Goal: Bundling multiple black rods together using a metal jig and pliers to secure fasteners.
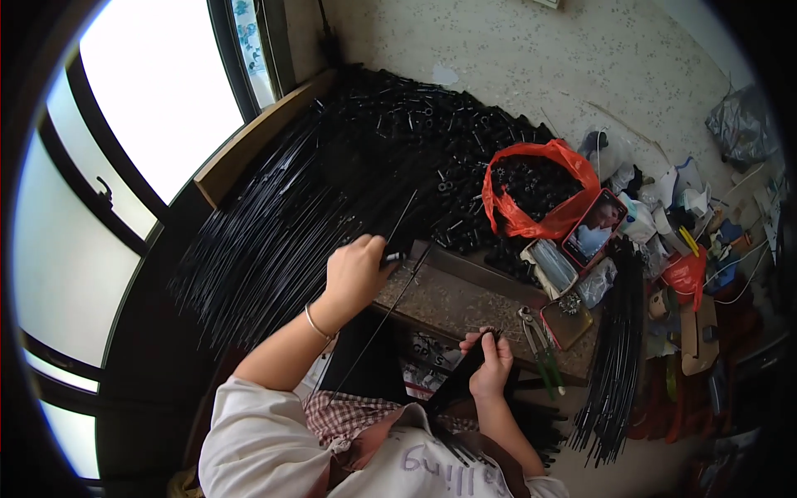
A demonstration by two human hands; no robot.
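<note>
My left hand [357, 270] pinches a small black fitting [395, 256] on a thin rod [390, 307] above the board [465, 303], right hand [490, 361] closed round the bundle [452, 386] in my lap, so I'd best hold the rod straight, steady.

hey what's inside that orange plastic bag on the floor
The orange plastic bag is open at the top and filled with small black parts, like those heaped on the floor behind it. Anything deeper in the bag is covered by them.
</note>
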